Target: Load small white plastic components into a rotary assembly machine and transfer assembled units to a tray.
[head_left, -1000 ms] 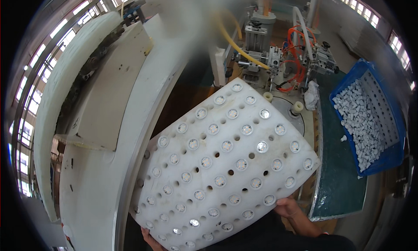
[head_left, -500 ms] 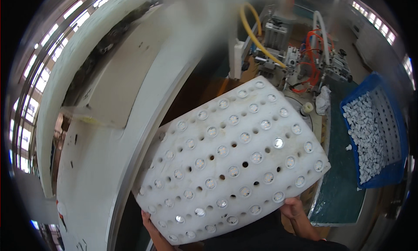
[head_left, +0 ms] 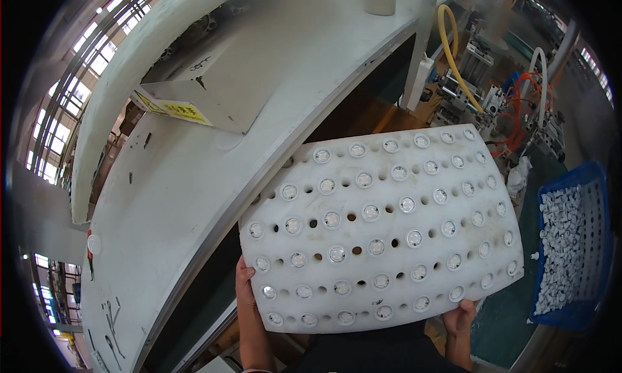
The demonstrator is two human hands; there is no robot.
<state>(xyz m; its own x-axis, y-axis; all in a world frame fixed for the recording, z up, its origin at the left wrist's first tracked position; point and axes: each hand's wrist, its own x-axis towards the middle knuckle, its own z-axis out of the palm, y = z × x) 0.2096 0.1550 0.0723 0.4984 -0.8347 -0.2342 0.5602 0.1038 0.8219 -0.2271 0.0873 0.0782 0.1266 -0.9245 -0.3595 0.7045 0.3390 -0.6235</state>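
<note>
A thick white perforated tray [head_left: 392,225] spans the middle of the view, tilted slightly up to the right. Rows of small round LED lamps [head_left: 376,247] sit in many of its holes; other, smaller holes between them show dark. My left hand [head_left: 245,280] is closed on the tray's lower left edge, and its fingers are partly hidden behind it. At the lower right edge my right hand [head_left: 460,316] grips the tray too, thumb on the near side. Both hands hold the tray up in front of my body, beside the white table's edge.
On the left, the curved-looking white table [head_left: 188,204] carries a box [head_left: 214,94] and several thin tools [head_left: 113,321]. A blue basket [head_left: 539,315] of small white parts [head_left: 561,243] stands at right. Behind the tray is a machine [head_left: 476,62] with a yellow hose [head_left: 447,43].
My view has swung, so the table fills more of the left side. The tray, still in both hands, now lies more level and further right in view.
</note>
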